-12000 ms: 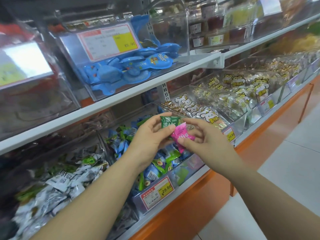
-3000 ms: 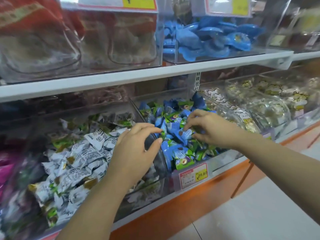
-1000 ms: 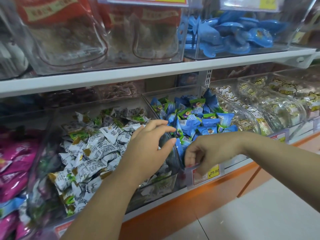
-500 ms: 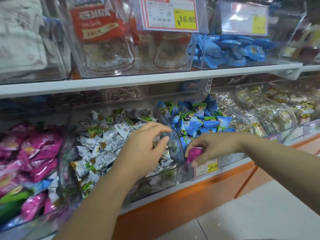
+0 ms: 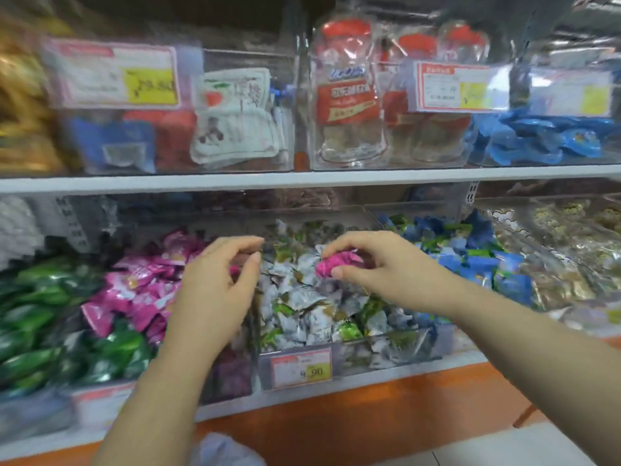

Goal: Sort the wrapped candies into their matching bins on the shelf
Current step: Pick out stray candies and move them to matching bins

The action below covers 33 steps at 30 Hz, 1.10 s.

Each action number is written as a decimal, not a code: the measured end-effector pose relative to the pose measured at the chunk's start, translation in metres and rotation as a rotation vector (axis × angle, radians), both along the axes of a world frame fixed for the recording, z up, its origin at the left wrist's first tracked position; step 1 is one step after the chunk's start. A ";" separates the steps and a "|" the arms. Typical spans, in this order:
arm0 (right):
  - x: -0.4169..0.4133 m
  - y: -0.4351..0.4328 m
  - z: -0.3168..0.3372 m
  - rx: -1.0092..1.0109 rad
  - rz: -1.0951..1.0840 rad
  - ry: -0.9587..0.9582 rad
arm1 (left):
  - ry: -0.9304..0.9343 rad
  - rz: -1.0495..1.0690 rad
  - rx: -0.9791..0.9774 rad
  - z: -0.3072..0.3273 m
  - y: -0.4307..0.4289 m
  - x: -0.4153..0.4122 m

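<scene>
Head view: pinching a crinkled pink wrapped candy [image 5: 337,263] in the right hand [image 5: 379,264], over white-and-green wrappers [image 5: 312,314] below the grip, presumably bound for the clear plastic bin of pink candies [image 5: 232,373] left of it, with left hand [image 5: 218,284] loosely curved, seemingly empty.

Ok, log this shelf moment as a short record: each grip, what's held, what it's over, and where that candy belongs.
right grip: pinches a pink wrapped candy
left grip: fingers curved, nothing visibly held
candy position: over the white-and-green candies, not released
matching stock: pink candies, to the left, partly behind the left grip
other stock: green candies far left; blue candies right
price tag: on the front of the white-and-green bin
status: pink candy not yet sorted
</scene>
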State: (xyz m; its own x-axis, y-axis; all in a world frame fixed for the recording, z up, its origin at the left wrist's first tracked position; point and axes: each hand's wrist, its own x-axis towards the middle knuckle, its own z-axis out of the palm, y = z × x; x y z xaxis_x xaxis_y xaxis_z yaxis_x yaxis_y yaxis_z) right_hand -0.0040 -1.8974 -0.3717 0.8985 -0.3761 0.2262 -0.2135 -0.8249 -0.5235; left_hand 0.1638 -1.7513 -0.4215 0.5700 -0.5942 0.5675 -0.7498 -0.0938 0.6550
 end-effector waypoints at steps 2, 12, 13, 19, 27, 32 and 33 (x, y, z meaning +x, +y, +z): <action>0.032 0.017 -0.007 -0.016 0.045 -0.022 | -0.032 0.093 0.025 -0.006 0.023 0.017; 0.153 0.046 -0.032 -0.196 0.163 0.146 | -0.119 0.296 0.316 -0.026 0.080 0.059; 0.153 0.045 -0.032 -0.196 0.159 0.159 | -0.110 0.293 0.313 -0.025 0.080 0.060; 0.113 0.035 -0.021 -0.162 0.127 0.086 | -0.102 0.227 0.228 -0.019 0.063 0.048; -0.012 -0.018 0.004 -0.077 -0.058 0.072 | -0.134 -0.017 0.206 0.007 -0.006 -0.024; -0.083 -0.066 0.003 0.002 -0.180 0.038 | -0.147 -0.155 0.240 0.011 -0.066 -0.073; -0.093 -0.074 -0.001 0.024 -0.192 0.044 | -0.137 -0.188 0.250 0.010 -0.077 -0.083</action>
State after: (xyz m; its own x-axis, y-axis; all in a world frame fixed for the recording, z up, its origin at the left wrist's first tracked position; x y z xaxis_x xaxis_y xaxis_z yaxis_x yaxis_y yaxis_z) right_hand -0.0970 -1.9713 -0.3724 0.8185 -0.5465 0.1773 -0.3889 -0.7541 -0.5292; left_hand 0.0808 -1.8283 -0.4111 0.3659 -0.8120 0.4546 -0.8487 -0.0908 0.5210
